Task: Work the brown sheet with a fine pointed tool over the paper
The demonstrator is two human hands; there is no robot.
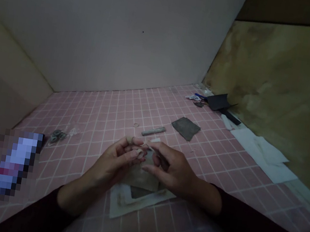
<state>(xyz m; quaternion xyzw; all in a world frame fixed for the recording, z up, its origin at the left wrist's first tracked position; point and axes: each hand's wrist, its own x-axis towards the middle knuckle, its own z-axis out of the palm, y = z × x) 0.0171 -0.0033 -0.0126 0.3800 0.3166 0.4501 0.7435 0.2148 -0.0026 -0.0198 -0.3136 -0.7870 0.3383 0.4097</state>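
My left hand (117, 157) is closed on a small pale ring (140, 153), pinched between thumb and fingers. A beige band is wrapped round one of its fingers. Close beside it on the right, my right hand (172, 166) has its thumb and fingers bent round a thin pale strip (150, 147). Beneath both hands lie a greyish sheet (145, 179), a dark piece (142, 193) and a white stained paper (117, 208).
A grey rod (153, 131) and a dark grey sheet (185, 128) lie beyond my hands. At left are a pixelated device (13, 166) and a bag of metal rings (57, 136). White papers (264, 159) and black sheets (218, 101) lie by the right wall.
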